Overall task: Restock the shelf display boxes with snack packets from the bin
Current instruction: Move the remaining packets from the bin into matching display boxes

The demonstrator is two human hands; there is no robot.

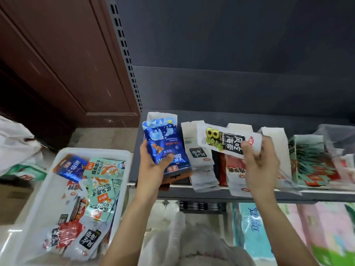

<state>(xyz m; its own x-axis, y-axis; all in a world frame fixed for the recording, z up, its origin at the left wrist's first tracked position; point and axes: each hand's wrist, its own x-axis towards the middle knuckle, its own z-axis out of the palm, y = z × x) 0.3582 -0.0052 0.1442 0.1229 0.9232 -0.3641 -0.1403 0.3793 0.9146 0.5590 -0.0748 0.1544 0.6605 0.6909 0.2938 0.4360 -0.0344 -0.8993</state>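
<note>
Both grips full: left hand (153,162) clutching blue packets (165,144), right hand (259,162) pinching a white packet (226,140) — overstuffed display boxes (199,150) could spill.

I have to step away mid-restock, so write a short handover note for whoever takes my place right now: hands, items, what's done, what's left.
Left hand grips blue packets over the leftmost display box on the shelf.
Right hand holds a white packet with sunflower print above the white-packet boxes.
Boxes to the right already hold red-white and teal packets.
White bin, lower left, still has many mixed packets.
Left: seat both held items, then keep sorting the bin.
</note>
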